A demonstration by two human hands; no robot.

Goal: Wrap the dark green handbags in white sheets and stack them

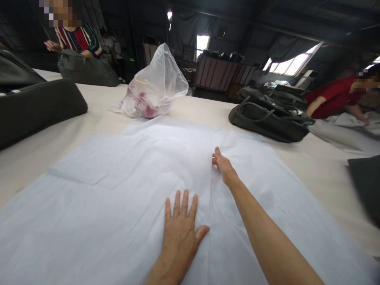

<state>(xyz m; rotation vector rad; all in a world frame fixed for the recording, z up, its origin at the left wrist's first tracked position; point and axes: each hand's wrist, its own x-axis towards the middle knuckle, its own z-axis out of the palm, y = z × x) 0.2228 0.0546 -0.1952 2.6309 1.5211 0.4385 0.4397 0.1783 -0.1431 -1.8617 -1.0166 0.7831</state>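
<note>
A large sheet of thin white tissue paper (113, 190) lies spread over the table in front of me, with folds and creases in it. My left hand (181, 225) rests flat on the sheet, fingers stretched out and slightly apart. My right hand (223, 166) reaches further out along a crease, its fingers bent and pinching an edge of the paper there.
A clear plastic bag (156, 85) with red and white contents stands beyond the sheet. Dark green bags lie at the left (35, 107), far left back (86, 71) and right (267, 118). One person works at the back left, another in red at the right.
</note>
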